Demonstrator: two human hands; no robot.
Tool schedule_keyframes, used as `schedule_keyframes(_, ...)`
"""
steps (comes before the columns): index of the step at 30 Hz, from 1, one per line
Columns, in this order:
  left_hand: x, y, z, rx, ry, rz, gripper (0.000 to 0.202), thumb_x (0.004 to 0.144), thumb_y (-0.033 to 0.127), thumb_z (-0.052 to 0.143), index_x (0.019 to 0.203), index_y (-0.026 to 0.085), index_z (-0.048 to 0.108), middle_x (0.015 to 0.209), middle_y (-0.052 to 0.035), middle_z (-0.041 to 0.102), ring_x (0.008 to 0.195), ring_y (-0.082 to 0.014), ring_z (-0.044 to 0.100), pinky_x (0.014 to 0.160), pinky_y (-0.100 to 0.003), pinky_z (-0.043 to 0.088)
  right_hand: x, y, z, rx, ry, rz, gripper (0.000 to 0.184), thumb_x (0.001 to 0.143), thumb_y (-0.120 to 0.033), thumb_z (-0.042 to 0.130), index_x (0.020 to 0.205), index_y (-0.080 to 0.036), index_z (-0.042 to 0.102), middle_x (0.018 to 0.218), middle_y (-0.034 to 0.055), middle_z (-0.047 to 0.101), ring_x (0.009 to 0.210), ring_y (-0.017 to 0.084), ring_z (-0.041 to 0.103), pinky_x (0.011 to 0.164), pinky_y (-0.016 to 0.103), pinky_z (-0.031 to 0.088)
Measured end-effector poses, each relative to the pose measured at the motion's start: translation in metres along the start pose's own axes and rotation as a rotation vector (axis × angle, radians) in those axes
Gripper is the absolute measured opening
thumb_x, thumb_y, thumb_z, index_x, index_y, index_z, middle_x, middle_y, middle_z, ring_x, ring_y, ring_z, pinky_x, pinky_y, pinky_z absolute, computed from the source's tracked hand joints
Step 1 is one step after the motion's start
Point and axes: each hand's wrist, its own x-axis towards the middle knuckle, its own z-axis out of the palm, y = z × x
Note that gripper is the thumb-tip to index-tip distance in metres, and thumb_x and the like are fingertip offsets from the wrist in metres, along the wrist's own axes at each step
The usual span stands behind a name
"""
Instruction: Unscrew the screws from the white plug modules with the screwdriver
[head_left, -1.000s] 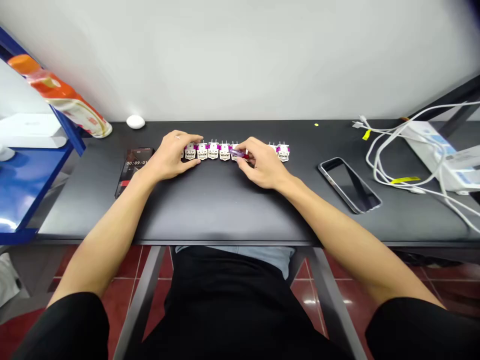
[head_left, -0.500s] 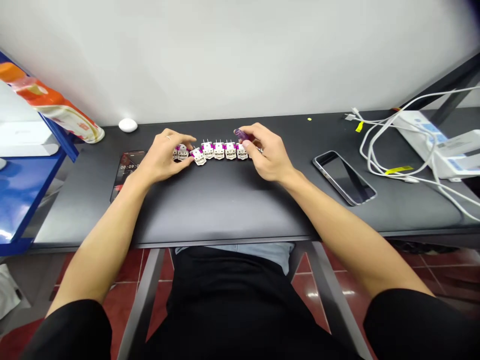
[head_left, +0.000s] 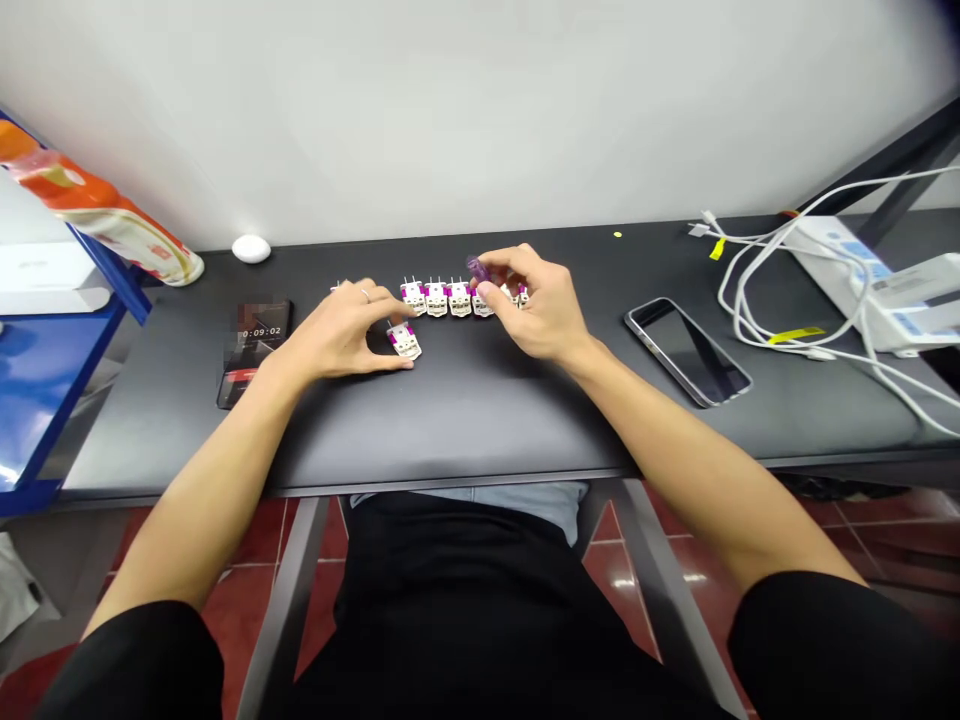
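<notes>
Head view. R hand [head_left: 536, 305] pinched a blurred purple item [head_left: 476, 268] (kind hard to make out) betw. fingertips, above a row of plugs [head_left: 436, 298]; far end of row partly hidden by hand. L hand [head_left: 337, 335] curved around lone plug [head_left: 405, 341], just in front of row; grip unclear. Dark desk [head_left: 465, 420] gave room betw. plugs and near edge. Phone [head_left: 686, 352] lay well to R.

Purple object [head_left: 475, 268] blurred, plugs [head_left: 517, 295] partly hidden behind right hand [head_left: 538, 308], orange bottle [head_left: 97, 205] cut off at left
</notes>
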Motion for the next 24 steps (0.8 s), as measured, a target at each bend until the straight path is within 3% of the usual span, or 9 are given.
schedule_keyframes(4, 0.004, 0.02, 0.007, -0.003, -0.021, 0.031, 0.053, 0.095, 0.072, 0.083, 0.122, 0.026, 0.082, 0.109, -0.0106, 0.076, 0.102, -0.0316, 0.07, 0.099, -0.049, 0.053, 0.001, -0.003, -0.003, 0.2, 0.011, 0.043, 0.043, 0.102, -0.064, 0.079, 0.126, -0.029, 0.076, 0.112, 0.0063, 0.082, 0.088, 0.023, 0.077, 0.081, 0.046, 0.071)
schedule_keyframes(7, 0.004, 0.029, 0.007, -0.048, -0.045, 0.038, 0.062, 0.095, 0.067, 0.084, 0.139, 0.025, 0.078, 0.139, -0.0154, 0.073, 0.117, -0.0341, 0.071, 0.101, -0.049, 0.056, 0.0, -0.01, -0.009, 0.283, -0.024, 0.035, 0.047, 0.1, -0.061, 0.084, 0.135, -0.031, 0.073, 0.109, 0.0029, 0.08, 0.076, 0.018, 0.075, 0.069, 0.04, 0.07)
schedule_keyframes(9, 0.002, 0.03, 0.005, -0.08, -0.09, 0.039, 0.055, 0.099, 0.057, 0.079, 0.144, 0.025, 0.076, 0.148, -0.0149, 0.072, 0.128, -0.0356, 0.07, 0.109, -0.05, 0.056, -0.001, -0.016, -0.011, 0.319, -0.052, 0.023, 0.046, 0.101, -0.055, 0.086, 0.138, -0.031, 0.071, 0.105, 0.0008, 0.08, 0.074, 0.017, 0.077, 0.069, 0.039, 0.071)
schedule_keyframes(11, 0.001, 0.027, 0.004, -0.098, -0.136, 0.025, 0.046, 0.103, 0.049, 0.071, 0.14, 0.024, 0.077, 0.14, -0.0133, 0.077, 0.126, -0.0347, 0.071, 0.109, -0.05, 0.057, -0.003, -0.021, -0.011, 0.344, -0.064, 0.009, 0.044, 0.102, -0.051, 0.085, 0.139, -0.032, 0.071, 0.106, 0.0002, 0.081, 0.077, 0.018, 0.08, 0.072, 0.039, 0.073)
schedule_keyframes(14, 0.002, 0.024, 0.007, -0.131, -0.147, 0.002, 0.04, 0.105, 0.05, 0.069, 0.134, 0.024, 0.079, 0.128, -0.0118, 0.081, 0.117, -0.0323, 0.073, 0.105, -0.048, 0.057, -0.007, -0.024, -0.008, 0.334, -0.09, -0.008, 0.046, 0.103, -0.055, 0.082, 0.143, -0.034, 0.069, 0.11, 0.0008, 0.083, 0.083, 0.02, 0.083, 0.08, 0.043, 0.076)
schedule_keyframes(19, 0.008, 0.035, 0.021, -0.26, -0.114, 0.01, 0.041, 0.102, 0.054, 0.077, 0.131, 0.025, 0.081, 0.129, -0.0109, 0.081, 0.117, -0.031, 0.075, 0.101, -0.044, 0.059, -0.011, -0.027, -0.004, 0.307, -0.148, 0.012, 0.047, 0.107, -0.057, 0.075, 0.148, -0.035, 0.067, 0.115, 0.002, 0.082, 0.087, 0.021, 0.083, 0.085, 0.047, 0.077)
schedule_keyframes(24, 0.009, 0.041, 0.027, -0.281, -0.102, 0.005, 0.041, 0.102, 0.053, 0.078, 0.13, 0.023, 0.081, 0.128, -0.0118, 0.08, 0.116, -0.0309, 0.076, 0.099, -0.043, 0.059, -0.011, -0.027, -0.006, 0.301, -0.173, -0.01, 0.047, 0.107, -0.054, 0.075, 0.149, -0.035, 0.067, 0.113, 0.0015, 0.081, 0.083, 0.019, 0.081, 0.082, 0.044, 0.076)
